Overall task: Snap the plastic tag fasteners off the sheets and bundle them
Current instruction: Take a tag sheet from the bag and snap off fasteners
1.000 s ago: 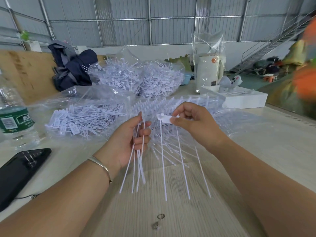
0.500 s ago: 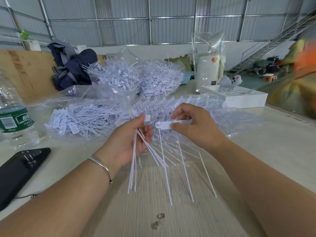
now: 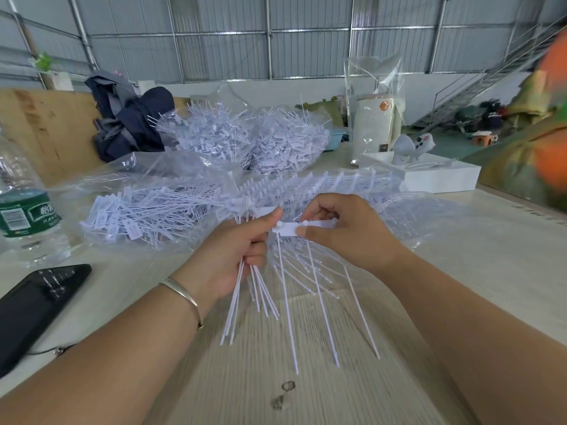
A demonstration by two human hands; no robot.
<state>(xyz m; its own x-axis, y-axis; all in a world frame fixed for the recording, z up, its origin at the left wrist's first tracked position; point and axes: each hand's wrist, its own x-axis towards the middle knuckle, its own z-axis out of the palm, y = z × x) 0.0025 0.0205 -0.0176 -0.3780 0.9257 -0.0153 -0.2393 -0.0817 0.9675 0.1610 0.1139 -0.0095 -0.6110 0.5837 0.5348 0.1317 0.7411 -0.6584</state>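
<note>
The left hand [image 3: 236, 256], since a moment ago, has closed up to the right hand [image 3: 343, 231]; it grips the bundle of loose white plastic fasteners [image 3: 245, 302] and now pinches the white fastener strip [image 3: 287, 230] the right hand holds at twelve o'clock over the pale wooden desk [image 3: 306, 378], likely about to snap one off. At nine o'clock, the clear water bottle's [image 3: 21, 216] green label is unreadable.

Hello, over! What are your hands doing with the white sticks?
Left hand grips a bundle of loose fasteners. Right hand pinches a strip of tags. Nothing blocking, over.
</note>
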